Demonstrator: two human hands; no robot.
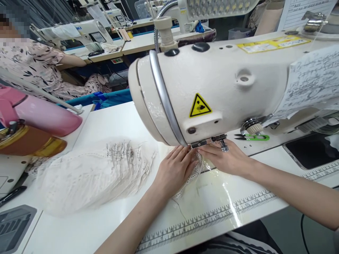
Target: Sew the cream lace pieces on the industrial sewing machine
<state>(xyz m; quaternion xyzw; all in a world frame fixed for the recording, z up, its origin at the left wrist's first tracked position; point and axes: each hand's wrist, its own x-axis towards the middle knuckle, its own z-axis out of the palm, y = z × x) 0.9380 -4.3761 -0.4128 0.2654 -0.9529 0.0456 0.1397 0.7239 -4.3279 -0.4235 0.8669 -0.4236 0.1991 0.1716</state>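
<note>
A cream sewing machine head (212, 81) fills the upper middle of the view. Under its needle end my left hand (174, 169) and my right hand (227, 158) lie flat, fingertips nearly meeting on a narrow strip of white lace trim (192, 176). The lace runs from beneath the presser foot (203, 143) down toward me between the hands. The needle itself is hidden by the machine head. To the left lies a heap of white lace pieces (90, 176) with loose thread ends on top.
Green thread snips (251, 137) lie behind my right hand. A printed ruler strip (212, 218) edges the white table. A pink bottle (45, 116) and brown container (29, 143) sit far left. A dark phone (309, 150) rests right. Another person in a patterned top (34, 67) sits at the back left.
</note>
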